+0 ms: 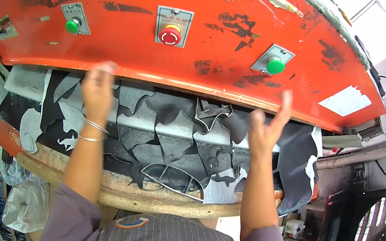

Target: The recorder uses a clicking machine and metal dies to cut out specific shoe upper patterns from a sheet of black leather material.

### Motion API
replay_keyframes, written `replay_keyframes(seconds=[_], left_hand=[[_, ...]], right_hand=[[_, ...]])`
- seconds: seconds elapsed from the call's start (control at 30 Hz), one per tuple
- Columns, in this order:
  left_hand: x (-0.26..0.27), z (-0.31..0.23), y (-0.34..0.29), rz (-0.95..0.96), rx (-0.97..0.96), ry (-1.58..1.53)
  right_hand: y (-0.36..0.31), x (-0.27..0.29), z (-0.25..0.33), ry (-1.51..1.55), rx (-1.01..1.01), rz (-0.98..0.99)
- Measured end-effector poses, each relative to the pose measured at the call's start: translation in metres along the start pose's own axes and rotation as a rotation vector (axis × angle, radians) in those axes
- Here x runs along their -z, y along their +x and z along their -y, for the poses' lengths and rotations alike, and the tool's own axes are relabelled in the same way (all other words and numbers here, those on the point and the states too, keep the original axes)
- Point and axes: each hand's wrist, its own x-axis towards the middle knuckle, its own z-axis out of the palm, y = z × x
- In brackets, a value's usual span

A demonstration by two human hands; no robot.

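My left hand, with two bangles at the wrist, is raised at the lower edge of a red machine panel. Its fingers point upward, slightly blurred, with nothing visible in them. Opposite it, my right hand has thumb and forefinger spread and holds nothing. Between and below the hands lies a black sheet with cut-out gaps, over a worn grey bed. A curved metal cutting die with crossbars rests near the front edge. Another small die sits under the panel's edge.
Two green push buttons flank a red stop button on the panel. Pale grey scraps lie at the left. A worn rail runs along the front. White plastic bags hang at left; a fan stands at right.
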Motion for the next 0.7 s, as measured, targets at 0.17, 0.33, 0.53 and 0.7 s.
replay_keyframes(seconds=[0.17, 0.33, 0.53, 0.7], left_hand=[[0.070, -0.057, 0.061, -0.473, -0.441, 0.279], [0.072, -0.094, 0.086, 0.087, -0.393, 0.664], [0.093, -0.094, -0.059, 0.560, 0.016, 0.530], [0.085, -0.119, -0.169, 0.818, -0.017, 0.508]], right_hand=[[0.090, -0.004, 0.042, -0.207, 0.241, -0.455], [0.118, -0.022, 0.031, -0.379, 0.135, -0.463], [-0.052, 0.026, 0.071, -0.076, 0.039, 0.577], [-0.123, 0.087, 0.108, -0.102, -0.076, 1.023]])
